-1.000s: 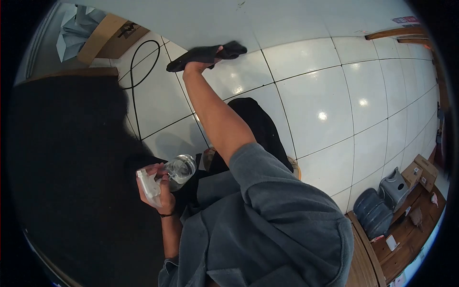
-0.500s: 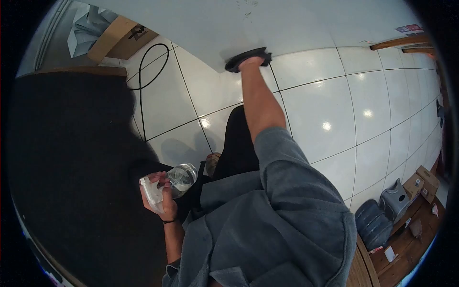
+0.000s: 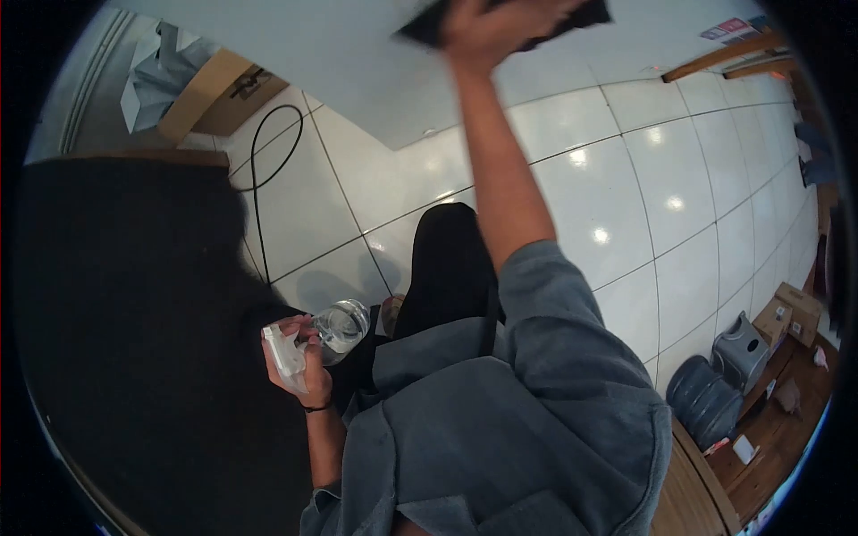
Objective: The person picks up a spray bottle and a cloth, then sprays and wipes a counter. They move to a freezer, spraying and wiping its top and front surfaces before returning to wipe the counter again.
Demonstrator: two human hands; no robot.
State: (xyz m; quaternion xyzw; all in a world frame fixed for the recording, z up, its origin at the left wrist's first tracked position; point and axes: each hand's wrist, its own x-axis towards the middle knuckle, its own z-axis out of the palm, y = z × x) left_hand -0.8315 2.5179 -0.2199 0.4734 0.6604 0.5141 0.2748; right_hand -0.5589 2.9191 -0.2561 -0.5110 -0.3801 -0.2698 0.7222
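My left hand [image 3: 304, 362] is wrapped round the white trigger head of a clear spray bottle [image 3: 341, 329], held tilted beside my lap with its transparent body toward the floor. My right arm reaches far forward. At the top of the view my right hand [image 3: 509, 31], smeared by motion, is on a black cloth [image 3: 422, 25] against a large white panel [image 3: 331, 58]. The cloth shows on both sides of the hand; the fingertips are partly cut off by the upper edge.
A black-covered surface [image 3: 134, 313] lies along my left. A black cable [image 3: 256, 210] loops over the white tiled floor [image 3: 590, 205], near a cardboard box [image 3: 223, 94]. To the right are a blue water jug [image 3: 702, 400], a grey stool [image 3: 740, 350] and more boxes [image 3: 798, 313].
My right hand has slid the black cloth upward and to the right over the white panel. The view has shifted slightly. My left hand keeps its hold on the spray bottle.
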